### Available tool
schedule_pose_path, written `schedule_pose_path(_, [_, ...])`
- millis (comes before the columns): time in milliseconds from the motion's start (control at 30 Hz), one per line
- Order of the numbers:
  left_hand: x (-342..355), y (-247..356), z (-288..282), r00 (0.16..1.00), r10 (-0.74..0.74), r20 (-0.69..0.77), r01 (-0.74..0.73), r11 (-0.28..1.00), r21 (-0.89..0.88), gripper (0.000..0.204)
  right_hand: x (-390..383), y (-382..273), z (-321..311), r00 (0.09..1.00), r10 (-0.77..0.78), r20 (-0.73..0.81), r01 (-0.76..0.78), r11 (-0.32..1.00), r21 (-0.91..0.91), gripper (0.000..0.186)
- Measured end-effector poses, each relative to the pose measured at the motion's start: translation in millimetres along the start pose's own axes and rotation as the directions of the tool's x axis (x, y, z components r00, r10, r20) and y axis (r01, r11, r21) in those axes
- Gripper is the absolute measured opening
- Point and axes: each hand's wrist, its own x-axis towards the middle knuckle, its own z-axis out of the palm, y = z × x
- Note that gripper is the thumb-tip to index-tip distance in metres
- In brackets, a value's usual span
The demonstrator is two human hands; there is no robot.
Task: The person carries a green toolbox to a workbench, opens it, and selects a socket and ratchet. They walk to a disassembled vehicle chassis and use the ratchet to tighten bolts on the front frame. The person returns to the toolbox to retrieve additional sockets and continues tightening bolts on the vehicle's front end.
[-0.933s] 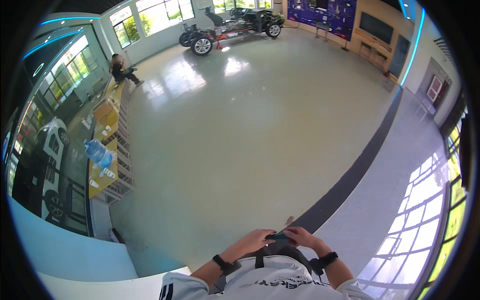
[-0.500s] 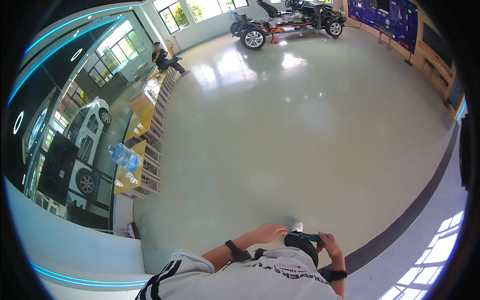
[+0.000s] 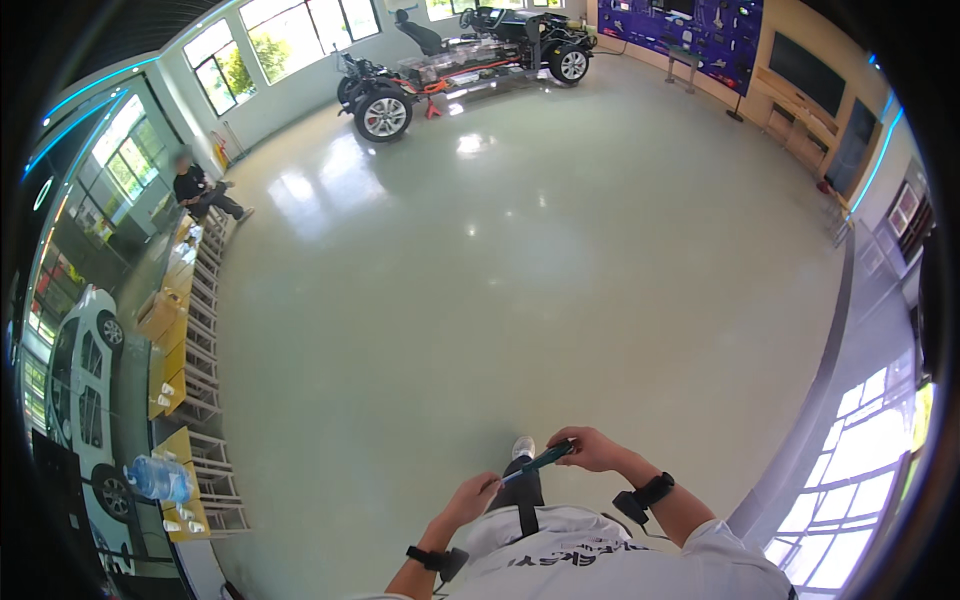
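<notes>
Just in front of my body I hold a screwdriver (image 3: 546, 457) with a dark green handle and a thin, pale shaft. My right hand (image 3: 595, 449) is closed round the end of its handle. At the other end, the fingers of my left hand (image 3: 470, 499) are pinched together on the shaft's tip. The tool slants, handle higher in the picture than tip. Dark bands with small black boxes sit on both wrists. My foot in a white shoe (image 3: 523, 446) shows beyond the tool.
Along the left run yellow tables (image 3: 172, 368) with white stools, a cardboard box (image 3: 160, 314), cups and a large blue water bottle (image 3: 160, 479). A person (image 3: 205, 190) sits at their far end. A bare car chassis (image 3: 470, 60) stands at the back; a white car (image 3: 82, 370) is behind glass.
My view has swung right. Both hands have moved with the screwdriver; its handle end has risen and the tool now tilts more steeply. My right leg has shifted in the picture.
</notes>
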Motion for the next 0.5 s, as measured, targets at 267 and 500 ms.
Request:
schedule_pose_path(267, [398.6, 185.5, -61.6, 0.867, 0.293, 0.403, -0.413, 0.875, 0.253, 0.021, 108.9, -11.1, -256.0, 0.859, 0.3, -0.415, -0.11, 0.9, 0.423, 0.021])
schedule_pose_path(500, [688.0, 208.7, -176.0, 0.892, 0.175, 0.416, -0.294, 0.925, 0.241, 0.022, 370.8, 4.9, -470.9, 0.927, 0.331, -0.174, -0.234, 0.876, 0.422, 0.031])
